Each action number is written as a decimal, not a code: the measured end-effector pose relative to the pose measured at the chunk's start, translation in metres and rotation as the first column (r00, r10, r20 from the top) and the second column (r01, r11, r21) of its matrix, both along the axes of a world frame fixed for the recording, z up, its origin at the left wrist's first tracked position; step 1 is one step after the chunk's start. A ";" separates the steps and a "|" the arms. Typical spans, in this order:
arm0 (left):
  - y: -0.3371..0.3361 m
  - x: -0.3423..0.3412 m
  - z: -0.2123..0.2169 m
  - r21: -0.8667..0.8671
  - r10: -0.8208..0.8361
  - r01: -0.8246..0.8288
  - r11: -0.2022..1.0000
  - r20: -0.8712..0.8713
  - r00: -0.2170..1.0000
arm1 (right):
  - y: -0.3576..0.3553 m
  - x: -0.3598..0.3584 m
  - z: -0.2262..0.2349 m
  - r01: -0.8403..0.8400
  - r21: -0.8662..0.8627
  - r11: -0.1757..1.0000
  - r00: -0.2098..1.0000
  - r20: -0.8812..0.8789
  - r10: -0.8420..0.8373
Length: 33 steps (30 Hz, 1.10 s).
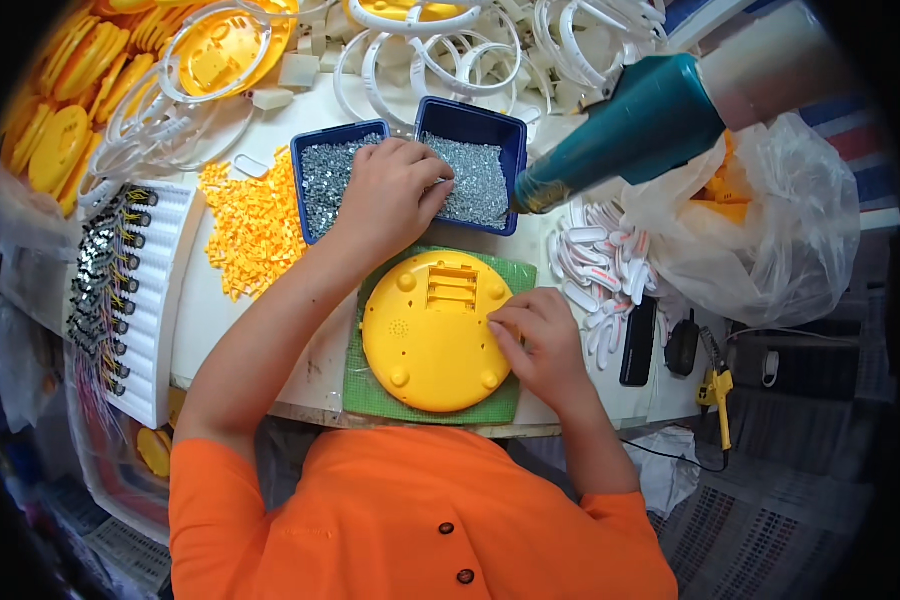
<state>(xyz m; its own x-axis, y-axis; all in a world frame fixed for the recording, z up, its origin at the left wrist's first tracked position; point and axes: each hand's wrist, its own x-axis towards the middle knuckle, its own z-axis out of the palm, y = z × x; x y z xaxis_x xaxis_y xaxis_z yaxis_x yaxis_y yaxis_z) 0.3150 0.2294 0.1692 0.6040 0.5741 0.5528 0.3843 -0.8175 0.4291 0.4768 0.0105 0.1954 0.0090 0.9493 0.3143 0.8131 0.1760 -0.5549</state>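
Head view: round yellow housing [428,335] centre frame on green mat [368,385]. Left hand [390,190] above it, fingers curled into blue screw tray [475,175], grasp possibly on screws, unclear. Right hand [535,340] at housing's right edge, fingertips pinched together.

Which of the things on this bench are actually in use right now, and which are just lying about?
In use: yellow round housing under right hand; screw bins under left hand; green mat.
Lying about: yellow clips, white rings, plastic bag, teal tool.
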 end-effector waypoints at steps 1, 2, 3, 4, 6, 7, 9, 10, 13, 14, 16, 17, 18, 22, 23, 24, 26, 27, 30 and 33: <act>-0.002 0.000 0.001 0.028 -0.022 0.021 0.999 0.041 0.999 | -0.003 -0.003 -0.005 -0.003 0.032 0.999 1.000 0.028 0.002; -0.004 -0.001 0.002 0.025 -0.028 0.027 0.999 0.038 0.999 | -0.004 -0.006 -0.007 -0.008 0.065 0.998 0.998 0.056 0.004; -0.007 -0.003 0.004 -0.039 -0.051 0.053 0.998 0.054 0.997 | -0.006 -0.008 -0.008 -0.002 0.062 0.998 0.999 0.052 -0.001; -0.010 -0.006 0.006 -0.102 -0.071 0.078 0.992 0.072 0.995 | -0.005 -0.010 -0.008 0.002 0.067 0.998 0.994 0.106 -0.010; -0.020 -0.015 0.013 -0.166 -0.071 0.085 0.982 0.092 0.993 | -0.005 -0.011 -0.008 0.009 0.072 0.997 0.987 0.158 -0.020; -0.026 -0.020 0.016 -0.228 -0.064 0.090 0.970 0.116 0.991 | -0.004 -0.011 -0.008 -0.005 0.077 0.997 0.983 0.182 -0.010; -0.040 -0.038 0.021 -0.322 -0.031 0.074 0.944 0.137 0.990 | -0.004 -0.011 -0.006 -0.026 0.082 0.996 0.979 0.202 0.009; -0.047 -0.045 0.020 -0.411 0.002 0.066 0.909 0.162 0.987 | -0.003 -0.009 -0.004 -0.038 0.078 0.996 0.981 0.192 0.022; -0.064 -0.072 0.017 -0.413 -0.014 0.080 0.907 0.162 0.987 | 0.004 0.006 -0.002 -0.037 0.079 0.996 0.989 0.144 0.025; -0.070 -0.079 0.015 -0.412 -0.005 0.072 0.908 0.161 0.987 | 0.010 0.012 -0.002 -0.015 0.081 0.997 0.994 0.106 0.007; -0.083 -0.093 0.011 -0.426 0.015 0.042 0.904 0.129 0.992 | 0.032 0.022 0.001 -0.019 0.093 0.995 0.987 0.160 0.004; -0.089 -0.099 0.011 -0.490 0.024 0.037 0.871 0.117 0.993 | 0.045 0.022 0.001 0.004 0.111 0.994 0.985 0.171 -0.023; -0.092 -0.102 0.010 -0.489 0.028 0.036 0.872 0.122 0.992 | 0.059 0.024 0.003 0.030 0.131 0.991 0.981 0.185 -0.054; -0.106 -0.111 0.014 -0.487 0.006 0.024 0.873 0.060 0.998 | 0.114 0.038 -0.020 0.004 0.184 0.983 0.985 0.167 -0.036; -0.107 -0.113 0.014 -0.489 0.001 0.026 0.872 0.055 0.998 | 0.118 0.040 -0.016 -0.021 0.139 0.990 0.961 0.277 -0.018; -0.110 -0.117 0.015 -0.492 -0.001 0.023 0.870 0.046 0.999 | 0.122 0.035 -0.008 -0.046 0.093 0.995 0.925 0.379 0.008; -0.116 -0.121 0.016 -0.469 0.012 0.000 0.883 0.022 1.000 | 0.127 0.032 -0.003 -0.071 0.075 0.995 0.942 0.333 0.042; -0.117 -0.120 0.018 -0.432 0.002 0.004 0.902 0.014 1.000 | 0.129 0.035 -0.001 -0.069 0.076 0.995 0.938 0.344 0.039; -0.125 -0.118 0.021 -0.404 -0.059 0.041 0.914 -0.032 0.998 | 0.129 0.039 -0.003 -0.055 0.070 0.996 0.935 0.354 0.027; -0.127 -0.113 0.020 -0.369 -0.090 0.078 0.926 -0.017 0.996 | 0.125 0.041 -0.001 -0.074 0.122 0.990 0.965 0.260 0.040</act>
